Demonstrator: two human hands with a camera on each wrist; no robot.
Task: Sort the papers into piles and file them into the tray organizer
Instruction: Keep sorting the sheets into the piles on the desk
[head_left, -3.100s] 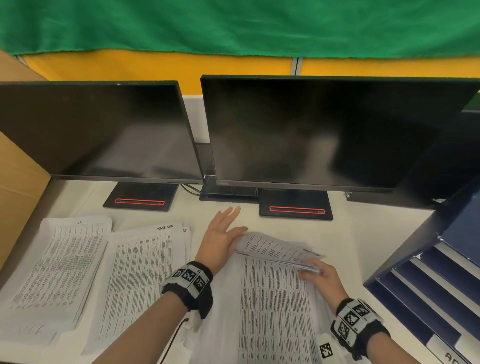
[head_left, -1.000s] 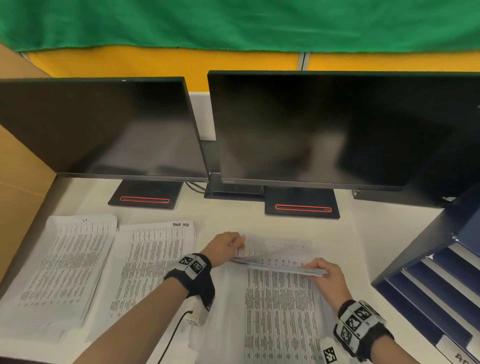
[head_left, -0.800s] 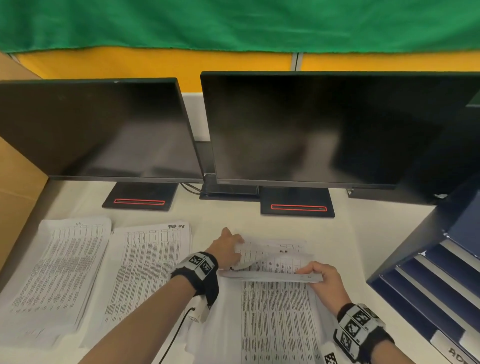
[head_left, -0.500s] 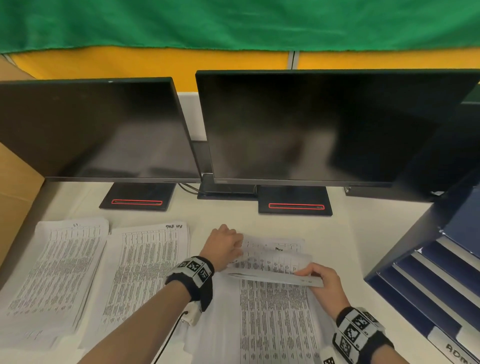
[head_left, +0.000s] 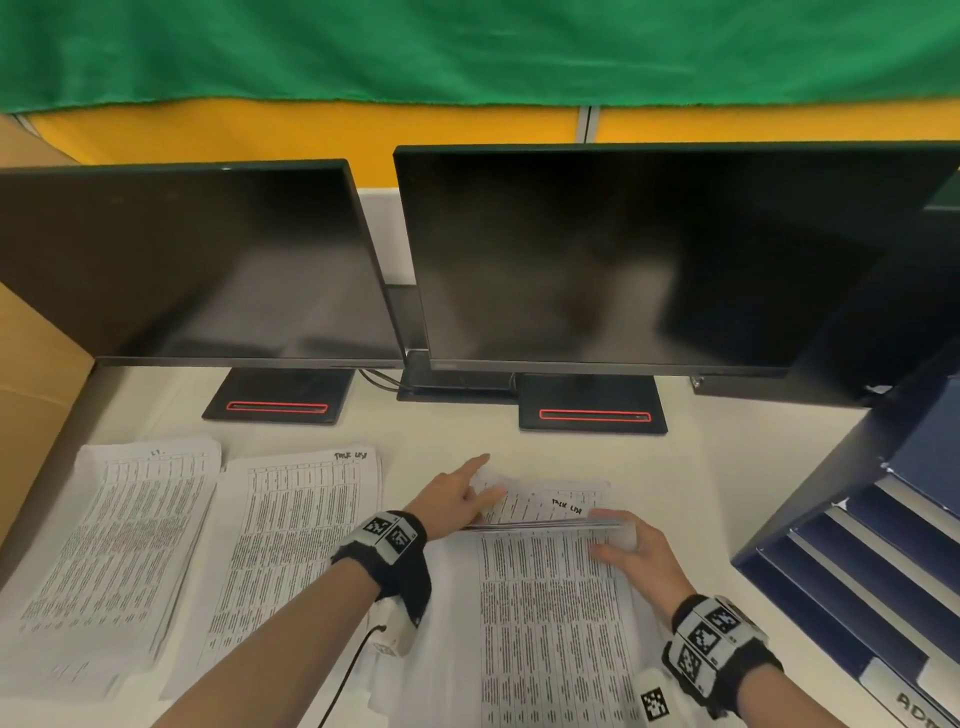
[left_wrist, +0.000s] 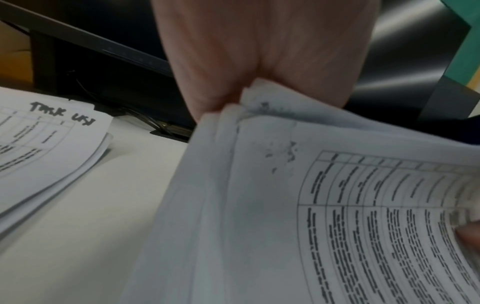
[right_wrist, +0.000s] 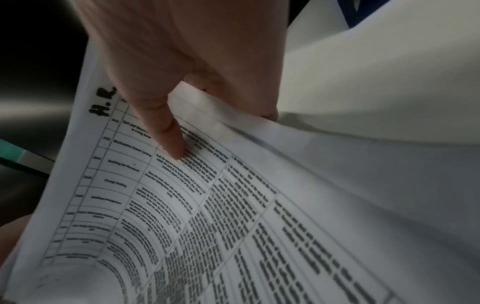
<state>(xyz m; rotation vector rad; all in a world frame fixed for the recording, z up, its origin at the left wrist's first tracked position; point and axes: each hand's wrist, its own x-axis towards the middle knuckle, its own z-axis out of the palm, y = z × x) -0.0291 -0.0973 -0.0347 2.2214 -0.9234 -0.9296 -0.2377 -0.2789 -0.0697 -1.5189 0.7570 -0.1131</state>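
Observation:
A stack of printed table sheets (head_left: 545, 623) lies in front of me on the desk. My right hand (head_left: 618, 535) (right_wrist: 221, 133) grips the raised far edge of its top sheets (right_wrist: 182, 205), thumb on a page marked "H.R", fingers beneath. My left hand (head_left: 462, 499) (left_wrist: 244, 90) pinches the sheets' far left corners (left_wrist: 259, 115), index finger stretched forward. Under the raised edge a sheet headed "Task List" (head_left: 550, 504) shows. Two sorted piles (head_left: 119, 545) (head_left: 291, 545) lie to the left. The dark blue tray organizer (head_left: 857, 571) stands at the right.
Two dark monitors (head_left: 197, 260) (head_left: 649, 249) on black bases (head_left: 280, 397) stand across the back of the desk. A cardboard panel (head_left: 31, 389) closes the left side. Bare white desk (head_left: 691, 467) lies between the stack, the monitor bases and the organizer.
The left hand went from a flat palm to curled fingers at the sheet corners, and its index finger now points forward. The raised edge sank lower, and the "Task List" heading came into view.

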